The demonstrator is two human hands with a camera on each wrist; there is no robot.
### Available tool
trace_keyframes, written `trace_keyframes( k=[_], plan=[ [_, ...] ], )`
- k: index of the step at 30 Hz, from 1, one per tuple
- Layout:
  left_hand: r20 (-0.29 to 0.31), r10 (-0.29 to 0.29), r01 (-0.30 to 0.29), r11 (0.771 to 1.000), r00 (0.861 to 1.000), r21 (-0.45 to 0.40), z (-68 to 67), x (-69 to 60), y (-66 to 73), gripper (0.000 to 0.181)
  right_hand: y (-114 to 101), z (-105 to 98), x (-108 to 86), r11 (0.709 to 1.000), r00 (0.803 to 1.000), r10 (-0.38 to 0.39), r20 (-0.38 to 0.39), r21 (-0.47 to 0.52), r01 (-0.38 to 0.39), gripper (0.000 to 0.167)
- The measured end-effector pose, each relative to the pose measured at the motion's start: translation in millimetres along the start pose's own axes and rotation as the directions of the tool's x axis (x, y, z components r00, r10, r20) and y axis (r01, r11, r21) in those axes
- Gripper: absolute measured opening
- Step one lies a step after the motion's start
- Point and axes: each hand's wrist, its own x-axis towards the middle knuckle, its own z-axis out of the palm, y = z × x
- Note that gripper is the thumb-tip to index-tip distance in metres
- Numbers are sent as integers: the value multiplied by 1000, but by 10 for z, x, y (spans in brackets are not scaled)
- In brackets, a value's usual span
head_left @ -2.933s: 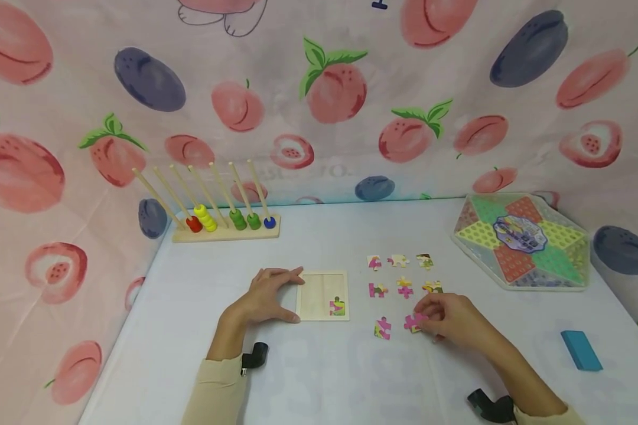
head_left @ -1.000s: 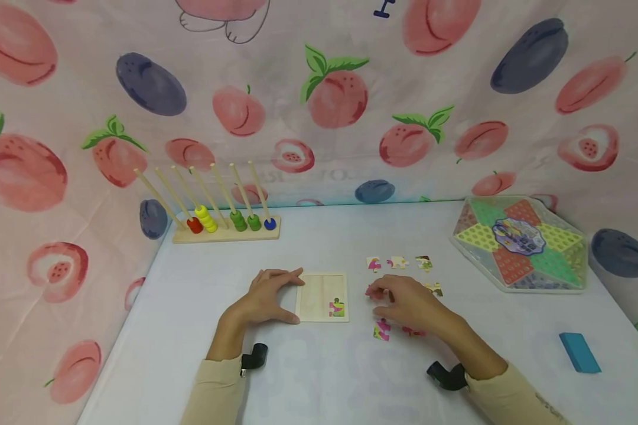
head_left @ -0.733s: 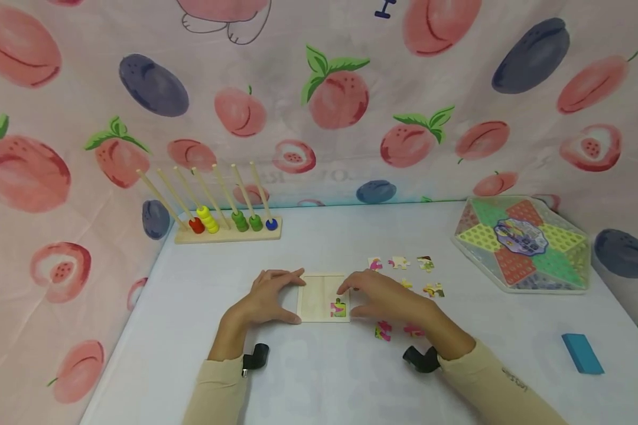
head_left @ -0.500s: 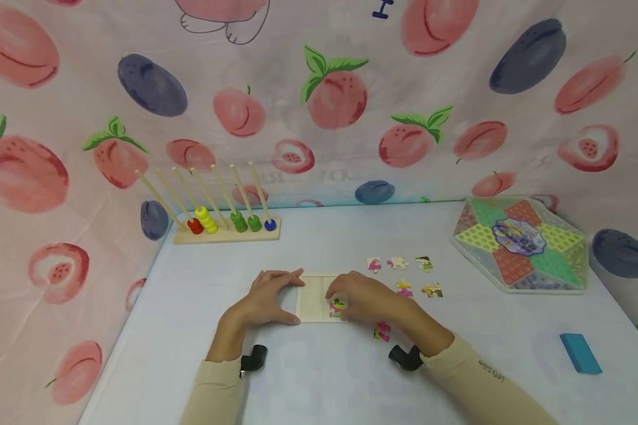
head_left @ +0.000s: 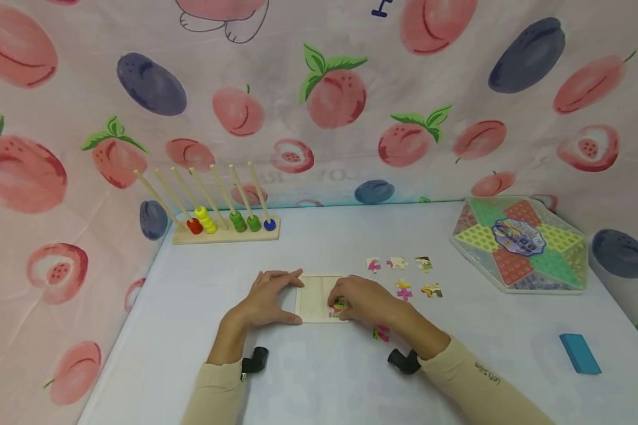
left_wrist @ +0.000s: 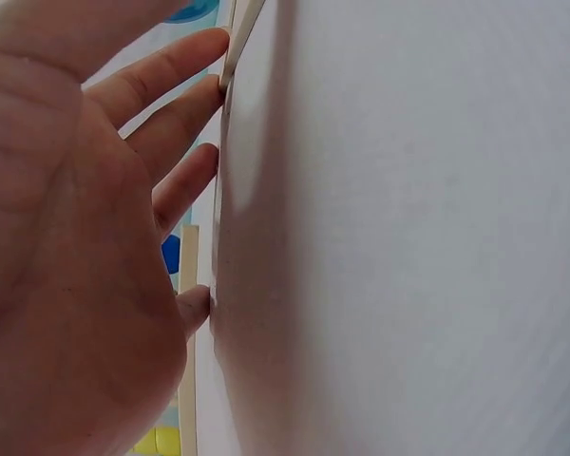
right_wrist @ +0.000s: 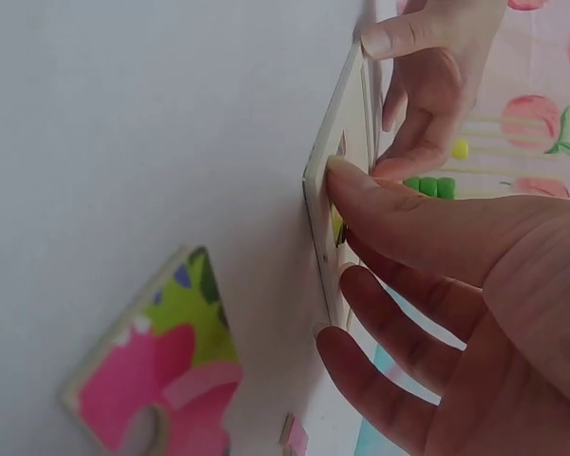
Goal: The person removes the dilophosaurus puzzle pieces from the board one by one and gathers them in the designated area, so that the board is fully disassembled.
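Observation:
A shallow square wooden puzzle tray point(head_left: 312, 298) lies on the white table in the head view. My left hand point(head_left: 266, 298) is at its left side, thumb and forefinger spread and touching the edge; the left wrist view shows the fingers point(left_wrist: 161, 123) fairly straight. Over the tray's lower right part, my right hand point(head_left: 367, 300) pinches a puzzle piece mostly hidden by the fingers. A green and pink puzzle piece point(head_left: 336, 308) shows in that corner. The right wrist view has the right thumb point(right_wrist: 370, 195) over the tray's near edge point(right_wrist: 313, 204).
Loose puzzle pieces lie right of the tray, among them a pink and yellow one point(head_left: 404, 289) and a pink and green one point(head_left: 381, 333). A bead abacus point(head_left: 225, 235) stands back left, a hexagonal game box point(head_left: 521, 245) back right. A blue block point(head_left: 580, 353) lies far right.
My right hand has left the pink piece at lower right, picked up a piece from the middle row's left end and carried it left over the tray. My left hand stays put.

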Motion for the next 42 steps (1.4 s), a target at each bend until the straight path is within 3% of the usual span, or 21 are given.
trace_keyframes(
  k=[11, 23, 35, 42],
  plan=[
    [0, -11, 11, 1000, 1000, -7, 28, 12, 4, 70, 4, -21, 31, 1000, 1000, 8, 20, 22, -9, 28],
    [1, -20, 20, 1000, 1000, -7, 14, -5, 18, 71, -49, 8, 80, 999, 998, 26, 65, -34, -24, 34],
    [6, -11, 11, 1000, 1000, 3, 16, 13, 3, 74, -14, 12, 63, 1000, 997, 3, 75, 4, -3, 26],
    [4, -23, 23, 1000, 1000, -1, -4, 16, 7, 73, -21, 8, 45, 1000, 999, -4, 41, -6, 4, 25]
  ],
)
